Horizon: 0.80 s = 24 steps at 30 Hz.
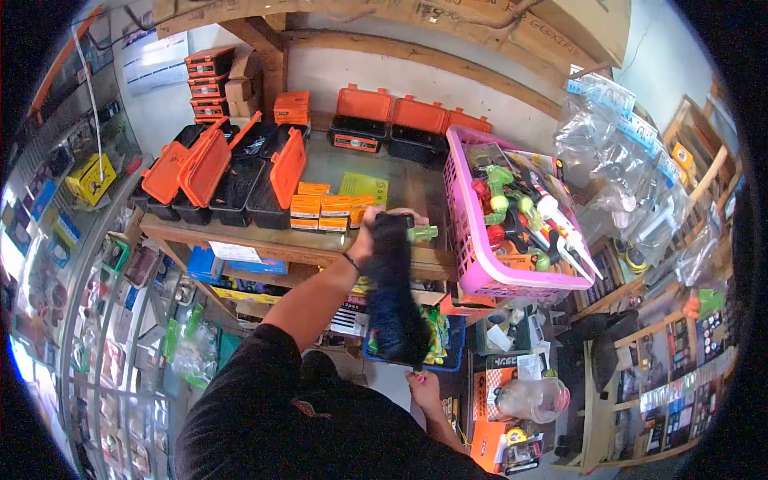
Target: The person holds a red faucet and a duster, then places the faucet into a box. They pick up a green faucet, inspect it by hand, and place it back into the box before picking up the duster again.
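Note:
A dark, fluffy duster, blurred by motion, hangs upright in front of the wooden counter. My right hand is closed at its lower end, around a handle with a bit of pink showing. Higher up, my left hand reaches over the counter edge, its fingers largely hidden behind the duster. Past the duster, on the far side of that hand, a translucent light green item with a dark part sticks out. My left hand seems closed on it. Small orange boxes stand just beside that hand.
A pink basket full of tools and tubes stands right on the glass-topped counter. Black cases with orange lids line the left and back. Below are a blue tray and a clear jar. Plastic-bagged goods hang right.

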{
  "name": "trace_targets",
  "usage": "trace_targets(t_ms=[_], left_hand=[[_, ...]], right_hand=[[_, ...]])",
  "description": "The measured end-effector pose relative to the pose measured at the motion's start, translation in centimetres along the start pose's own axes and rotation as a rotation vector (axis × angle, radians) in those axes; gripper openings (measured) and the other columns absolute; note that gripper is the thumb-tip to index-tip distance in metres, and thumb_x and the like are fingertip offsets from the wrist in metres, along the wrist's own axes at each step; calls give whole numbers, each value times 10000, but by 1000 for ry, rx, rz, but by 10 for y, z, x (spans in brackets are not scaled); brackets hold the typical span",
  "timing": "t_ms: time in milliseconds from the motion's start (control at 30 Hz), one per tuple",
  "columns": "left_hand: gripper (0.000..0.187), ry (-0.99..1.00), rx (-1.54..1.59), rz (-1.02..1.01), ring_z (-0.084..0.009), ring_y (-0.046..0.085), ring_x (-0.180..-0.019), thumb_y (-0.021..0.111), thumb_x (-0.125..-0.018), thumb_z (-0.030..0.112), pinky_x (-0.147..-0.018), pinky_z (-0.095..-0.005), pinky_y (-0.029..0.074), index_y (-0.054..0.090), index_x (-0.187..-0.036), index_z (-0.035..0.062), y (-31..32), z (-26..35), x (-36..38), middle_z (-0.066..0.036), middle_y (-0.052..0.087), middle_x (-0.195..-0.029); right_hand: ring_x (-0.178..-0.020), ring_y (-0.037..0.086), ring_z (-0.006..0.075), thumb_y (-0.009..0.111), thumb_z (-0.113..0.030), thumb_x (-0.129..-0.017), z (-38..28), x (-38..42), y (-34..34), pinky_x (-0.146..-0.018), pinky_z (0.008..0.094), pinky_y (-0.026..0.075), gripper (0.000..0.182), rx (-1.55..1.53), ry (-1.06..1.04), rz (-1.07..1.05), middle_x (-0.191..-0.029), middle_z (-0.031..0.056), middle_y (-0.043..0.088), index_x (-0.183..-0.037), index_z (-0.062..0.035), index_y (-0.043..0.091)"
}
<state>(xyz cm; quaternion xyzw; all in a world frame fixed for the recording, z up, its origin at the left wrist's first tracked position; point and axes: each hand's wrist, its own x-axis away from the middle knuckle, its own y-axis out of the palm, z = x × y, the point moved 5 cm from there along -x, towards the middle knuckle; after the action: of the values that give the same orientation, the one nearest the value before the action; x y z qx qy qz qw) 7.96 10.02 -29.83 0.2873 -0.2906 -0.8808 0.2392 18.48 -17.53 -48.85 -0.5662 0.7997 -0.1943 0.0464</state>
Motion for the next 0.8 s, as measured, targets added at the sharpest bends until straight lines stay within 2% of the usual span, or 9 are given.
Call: trace_targets(t_ms=[67, 133, 200, 233, 333, 433, 500, 600, 800], left_hand=[[716, -80, 113, 350, -272, 514, -884, 242, -746, 597, -767, -397, 410, 464, -1026, -24, -23, -12, 7, -153, 528, -1013], [755, 34, -33, 273, -280, 524, -857, 253, -731, 639, -754, -397, 418, 470, -1014, -26, -19, -9, 2, -157, 530, -1008], [762, -12, 175, 324, -280, 529, -845, 247, -736, 644, -747, -391, 423, 477, -1013, -28, -11, -9, 7, -163, 533, -1000], [766, 19, 27, -40, -257, 533, -828, 231, -739, 653, -732, -369, 430, 490, -1024, -9, 2, 6, -7, -147, 542, -980], [751, -10, -75, 403, -264, 530, -876, 207, -772, 620, -802, -362, 411, 489, -1026, -29, -12, -7, 6, -162, 543, -986], [699, 12, -77, 283, -252, 527, -856, 228, -792, 585, -785, -348, 413, 494, -1025, -18, -18, -11, -1, -146, 547, -978], [686, -67, 124, 106, -233, 525, -826, 245, -789, 585, -763, -342, 412, 487, -1028, -11, -18, -14, -4, -118, 550, -968], [741, -68, -100, 403, -293, 509, -927, 233, -777, 605, -812, -388, 409, 442, -1065, -45, -21, -12, 1, -184, 508, -1054], [738, -73, 198, -47, -249, 515, -927, 163, -793, 591, -819, -355, 403, 458, -1038, -39, -7, -8, -9, -177, 527, -1022]], right_hand=[[-370, 360, 72, 562, -182, -754, 2, 0, 4, -370, 253, 271, 336, -185, 130, -25, -425, -21, 408, -472, -49, 436], [-377, 351, 72, 577, -191, -744, 9, 0, 6, -379, 265, 275, 337, -366, 257, -47, -434, -21, 400, -479, -32, 443], [-354, 357, 70, 543, -150, -766, 11, -7, 3, -352, 237, 269, 328, 51, -48, -42, -413, -18, 395, -467, -84, 427], [-354, 357, 70, 543, -150, -766, 10, -10, 0, -352, 237, 269, 328, 52, -54, -42, -413, -18, 395, -467, -84, 427], [-374, 352, 62, 562, -181, -753, 15, -12, 3, -376, 245, 275, 342, -180, 116, -112, -449, -33, 401, -460, -67, 427], [-354, 355, 68, 538, -139, -768, 7, -11, 3, -343, 240, 264, 325, -369, 166, -72, -419, -19, 392, -468, -91, 421], [-356, 358, 66, 553, -151, -759, -9, -12, -7, -343, 241, 268, 319, 149, -113, -51, -423, -22, 396, -479, -89, 415], [-362, 364, 66, 563, -170, -752, 22, -18, 3, -348, 241, 274, 317, -250, 166, -42, -428, -27, 398, -488, -85, 410], [-360, 365, 69, 563, -186, -753, 21, -22, 3, -351, 245, 279, 328, -90, 12, -54, -427, -32, 396, -486, -80, 405]])
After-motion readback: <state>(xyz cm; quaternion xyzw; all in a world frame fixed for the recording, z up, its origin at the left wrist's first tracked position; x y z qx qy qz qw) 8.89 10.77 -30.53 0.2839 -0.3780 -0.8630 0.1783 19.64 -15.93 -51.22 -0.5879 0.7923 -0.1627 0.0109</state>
